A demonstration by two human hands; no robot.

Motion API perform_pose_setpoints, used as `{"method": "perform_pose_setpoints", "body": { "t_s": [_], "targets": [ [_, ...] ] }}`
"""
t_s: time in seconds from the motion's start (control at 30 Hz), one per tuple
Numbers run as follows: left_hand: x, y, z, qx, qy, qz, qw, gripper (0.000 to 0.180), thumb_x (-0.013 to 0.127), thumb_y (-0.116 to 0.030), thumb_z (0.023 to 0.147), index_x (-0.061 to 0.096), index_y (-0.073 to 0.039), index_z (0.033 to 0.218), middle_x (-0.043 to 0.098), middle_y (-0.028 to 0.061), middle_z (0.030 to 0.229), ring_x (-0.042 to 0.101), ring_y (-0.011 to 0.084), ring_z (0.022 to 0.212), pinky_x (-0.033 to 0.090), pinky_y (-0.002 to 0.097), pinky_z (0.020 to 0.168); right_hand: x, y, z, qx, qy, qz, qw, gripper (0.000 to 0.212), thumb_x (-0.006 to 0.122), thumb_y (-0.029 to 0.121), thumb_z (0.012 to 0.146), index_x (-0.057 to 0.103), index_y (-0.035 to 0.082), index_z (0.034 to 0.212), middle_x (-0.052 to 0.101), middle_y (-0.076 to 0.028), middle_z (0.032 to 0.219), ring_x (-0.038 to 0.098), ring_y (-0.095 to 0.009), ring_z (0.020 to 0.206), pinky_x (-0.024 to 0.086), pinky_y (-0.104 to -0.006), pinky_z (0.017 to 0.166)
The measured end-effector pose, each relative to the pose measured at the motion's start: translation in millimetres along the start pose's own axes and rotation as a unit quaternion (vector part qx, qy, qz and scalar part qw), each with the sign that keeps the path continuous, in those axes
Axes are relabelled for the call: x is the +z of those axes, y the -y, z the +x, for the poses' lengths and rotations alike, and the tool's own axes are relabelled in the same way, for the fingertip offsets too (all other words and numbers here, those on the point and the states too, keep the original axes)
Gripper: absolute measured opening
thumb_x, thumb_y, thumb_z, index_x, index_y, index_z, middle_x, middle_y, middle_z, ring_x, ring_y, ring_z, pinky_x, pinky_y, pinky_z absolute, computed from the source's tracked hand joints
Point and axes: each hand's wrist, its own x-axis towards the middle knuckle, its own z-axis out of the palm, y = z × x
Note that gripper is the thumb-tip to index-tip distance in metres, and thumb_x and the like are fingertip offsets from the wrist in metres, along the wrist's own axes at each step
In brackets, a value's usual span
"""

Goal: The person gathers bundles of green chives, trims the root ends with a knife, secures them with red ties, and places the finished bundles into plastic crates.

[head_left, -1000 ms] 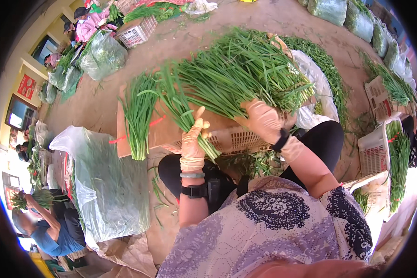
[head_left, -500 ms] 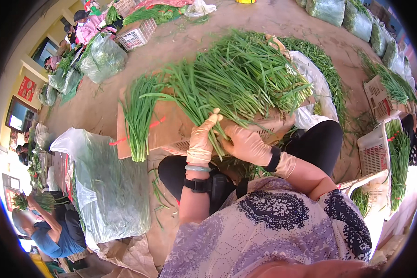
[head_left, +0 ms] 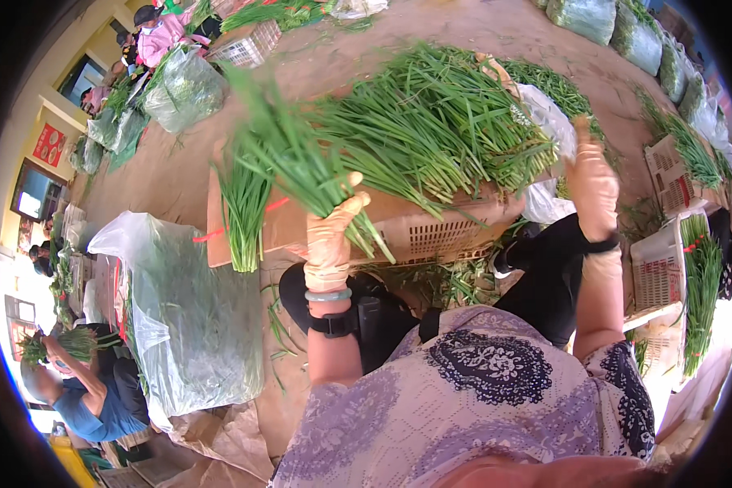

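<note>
A loose bunch of long green garlic chives (head_left: 297,167) is gripped by its pale stem end in my gloved left hand (head_left: 331,232), its leaf tips blurred and pointing up and left. My gloved right hand (head_left: 592,183) is held up at the right of the heap, apart from the bunch. Motion smears it, but its fingers look stretched out and nothing shows in them. A large heap of garlic chives (head_left: 447,122) lies on the cardboard-topped crate (head_left: 464,224) before me. At the left end of the cardboard, a smaller bunch of chives (head_left: 244,220) lies beside a red tie (head_left: 207,237).
A big clear plastic bag of greens (head_left: 195,325) stands to my left. Crates (head_left: 657,272) and tied chives (head_left: 699,285) are at the right. Several filled bags (head_left: 634,41) line the far right. A co-worker in blue (head_left: 102,407) sits at lower left, holding greens.
My right hand has left the stems and swung out to the right. My left hand has lifted the bunch off the heap and moved slightly left.
</note>
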Motion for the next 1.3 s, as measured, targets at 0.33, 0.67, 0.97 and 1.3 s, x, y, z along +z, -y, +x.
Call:
{"method": "perform_pose_setpoints", "body": {
  "t_s": [0.33,0.67,0.97,1.3],
  "targets": [
    [-25,88,-4,-0.345,-0.004,-0.28,0.896,0.04,0.06,-0.008,0.087,0.052,-0.004,0.127,0.061,0.0051,0.099,0.058,0.0174,0.084,0.05,0.0343,0.081,98,197,-9,-0.123,-0.254,-0.146,0.948,0.029,0.057,0.031,0.083,0.056,0.002,0.08,0.052,-0.011,0.066,0.055,-0.023,0.06,0.046,-0.0343,0.053],
    [-15,86,-16,-0.348,-0.022,-0.264,0.899,0.04,0.063,-0.03,0.088,0.056,-0.008,0.121,0.064,0.0029,0.101,0.056,0.0136,0.073,0.049,0.0315,0.077,20,179,13,-0.114,0.105,0.485,0.86,0.018,0.053,0.019,0.082,0.06,0.003,0.078,0.062,-0.02,0.075,0.061,-0.038,0.07,0.049,-0.0454,0.063],
    [-18,91,-7,-0.326,-0.047,-0.084,0.941,0.022,0.068,-0.015,0.085,0.066,-0.008,0.105,0.061,0.0006,0.082,0.051,0.0109,0.063,0.046,0.0274,0.055,9,182,-51,-0.286,0.03,0.395,0.872,0.016,0.052,0.021,0.087,0.052,0.005,0.081,0.053,-0.015,0.059,0.057,-0.031,0.052,0.044,-0.042,0.044],
    [-14,101,10,-0.249,-0.094,-0.212,0.94,0.02,0.066,-0.003,0.083,0.063,-0.003,0.102,0.065,0.0036,0.094,0.059,0.0139,0.071,0.05,0.0268,0.059,-99,15,-21,-0.271,0.148,0.351,0.884,0.009,0.059,0.016,0.082,0.059,0.007,0.081,0.06,-0.009,0.079,0.06,-0.028,0.072,0.047,-0.0402,0.061]
  ]
}}
